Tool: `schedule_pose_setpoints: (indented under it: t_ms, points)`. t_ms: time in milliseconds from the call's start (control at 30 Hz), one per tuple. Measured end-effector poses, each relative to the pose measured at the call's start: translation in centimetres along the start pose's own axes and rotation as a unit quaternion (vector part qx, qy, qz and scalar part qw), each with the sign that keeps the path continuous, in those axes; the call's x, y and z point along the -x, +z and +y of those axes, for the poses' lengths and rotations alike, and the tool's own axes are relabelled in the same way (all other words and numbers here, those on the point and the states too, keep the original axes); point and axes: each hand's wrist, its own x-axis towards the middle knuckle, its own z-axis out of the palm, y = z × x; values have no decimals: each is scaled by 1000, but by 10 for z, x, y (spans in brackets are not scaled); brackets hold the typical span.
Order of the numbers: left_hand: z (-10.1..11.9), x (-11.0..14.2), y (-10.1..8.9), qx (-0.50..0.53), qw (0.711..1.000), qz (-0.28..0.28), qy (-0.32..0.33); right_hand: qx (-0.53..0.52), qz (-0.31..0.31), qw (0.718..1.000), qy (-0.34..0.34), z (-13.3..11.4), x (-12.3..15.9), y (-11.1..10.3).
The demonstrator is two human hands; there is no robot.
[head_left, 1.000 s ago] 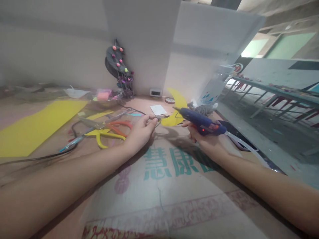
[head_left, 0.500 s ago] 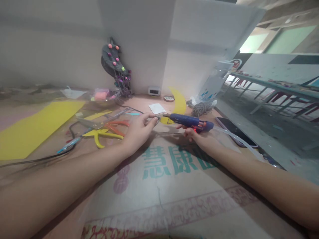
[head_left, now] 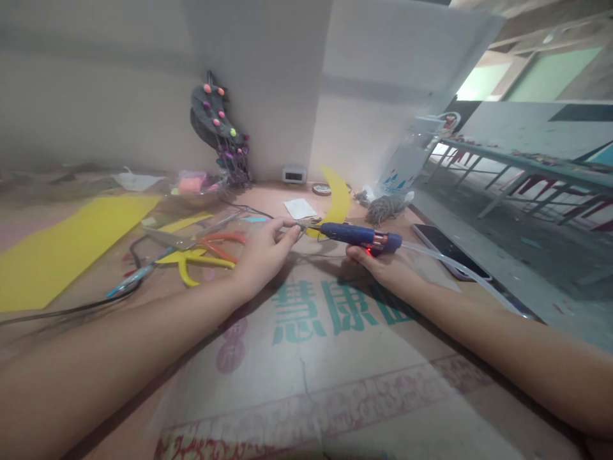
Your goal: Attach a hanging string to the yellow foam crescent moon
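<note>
My left hand [head_left: 271, 252] is closed in a pinch at the lower tip of a yellow crescent-shaped cutout [head_left: 338, 199]. Grey yarn [head_left: 302, 223] covers that tip beside my thumb and fingertips. My right hand [head_left: 366, 259] wraps round the handle of a blue glue gun [head_left: 349, 234], which has a small red light lit. Its nozzle points left and meets the grey yarn by my left fingertips; whether it touches, I cannot tell. A clear glue stick [head_left: 440, 255] sticks out of the gun's rear.
To the left lie orange-handled scissors [head_left: 220, 246], yellow-handled pliers [head_left: 186, 262], a black cord [head_left: 62, 312] and a yellow sheet [head_left: 71, 249]. A phone [head_left: 450, 252] and a grey yarn ball [head_left: 384, 209] lie right. Behind stand a grey crescent with pompoms [head_left: 211, 115] and a small clock [head_left: 294, 174].
The glue gun has moved slightly left and down, bringing its nozzle closer to my left fingertips. My right fingers have drawn in round the handle. The whole view has shifted a little.
</note>
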Motion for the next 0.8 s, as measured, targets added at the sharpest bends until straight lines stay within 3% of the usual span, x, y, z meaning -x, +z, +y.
schedule_pose_setpoints:
  t_ms: [267, 433, 800]
  points:
    - [2, 2, 0, -2, 1000, -5, 1, -24, -8, 1000, -6, -3, 0, 0]
    - [0, 1, 1, -14, 1000, -8, 15, -31, 18, 999, -28, -6, 1, -1]
    - [2, 2, 2, 18, 1000, -15, 10, -18, 13, 1000, -13, -7, -2, -1]
